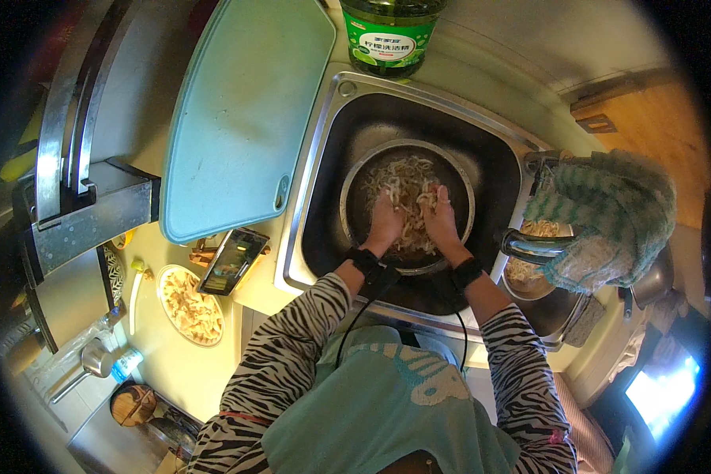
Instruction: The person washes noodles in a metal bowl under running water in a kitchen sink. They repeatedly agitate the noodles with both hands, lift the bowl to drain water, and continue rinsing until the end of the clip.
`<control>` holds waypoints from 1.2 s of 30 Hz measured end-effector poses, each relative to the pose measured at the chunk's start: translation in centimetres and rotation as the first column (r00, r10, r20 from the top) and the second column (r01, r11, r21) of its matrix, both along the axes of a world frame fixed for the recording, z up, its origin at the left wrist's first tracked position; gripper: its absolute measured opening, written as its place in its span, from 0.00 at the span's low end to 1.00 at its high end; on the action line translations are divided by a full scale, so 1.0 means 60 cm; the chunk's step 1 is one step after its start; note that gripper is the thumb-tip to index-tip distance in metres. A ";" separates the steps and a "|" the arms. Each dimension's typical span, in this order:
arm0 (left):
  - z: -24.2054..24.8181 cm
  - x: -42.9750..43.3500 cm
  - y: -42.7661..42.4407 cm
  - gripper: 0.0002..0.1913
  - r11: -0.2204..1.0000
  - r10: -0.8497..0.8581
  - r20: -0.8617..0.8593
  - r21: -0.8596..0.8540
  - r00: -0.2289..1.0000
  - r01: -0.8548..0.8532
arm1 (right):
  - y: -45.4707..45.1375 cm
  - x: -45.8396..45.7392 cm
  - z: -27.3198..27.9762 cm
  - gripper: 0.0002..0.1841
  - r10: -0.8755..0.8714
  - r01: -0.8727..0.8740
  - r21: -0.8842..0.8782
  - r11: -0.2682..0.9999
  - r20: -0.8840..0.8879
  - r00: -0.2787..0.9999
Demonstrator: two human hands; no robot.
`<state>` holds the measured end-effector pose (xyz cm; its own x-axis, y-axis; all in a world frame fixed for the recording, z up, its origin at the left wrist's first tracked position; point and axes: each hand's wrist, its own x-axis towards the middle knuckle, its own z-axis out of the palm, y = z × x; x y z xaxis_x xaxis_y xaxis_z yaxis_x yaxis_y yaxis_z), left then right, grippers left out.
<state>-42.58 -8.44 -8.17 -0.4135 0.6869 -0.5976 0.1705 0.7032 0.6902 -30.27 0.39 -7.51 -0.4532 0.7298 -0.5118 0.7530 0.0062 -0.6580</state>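
Observation:
A round metal basin (467,178) of water stands in the dark sink (492,148), with pale bean sprouts (412,172) spread through it. My left hand (387,218) dips into its left side, fingers curled around a clump of sprouts. Opposite it, my right hand (440,218) grips more sprouts, thumb uppermost. The two hands are a short way apart, fingertips partly hidden among the strands. Both wrists wear dark bands with cables.
A faucet (536,246) draped with a green-striped cloth (619,207) overhangs a second bowl of sprouts (524,272). Around the sink are a blue cutting board (243,124), a dish soap bottle (391,41), a phone (234,260) and a plate of pale food pieces (189,305).

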 end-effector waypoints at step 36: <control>0.041 -0.008 0.006 0.45 0.921 -0.390 -0.126 -0.049 0.912 0.387 | 0.053 0.025 0.042 0.43 0.446 -0.445 0.135 0.885 0.021 0.895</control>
<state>-43.04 -8.09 -5.68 -0.1920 0.7962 -0.5738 0.5210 0.5782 0.6279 -28.75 3.56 -5.02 -0.7514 0.5103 -0.4183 0.6436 0.4269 -0.6352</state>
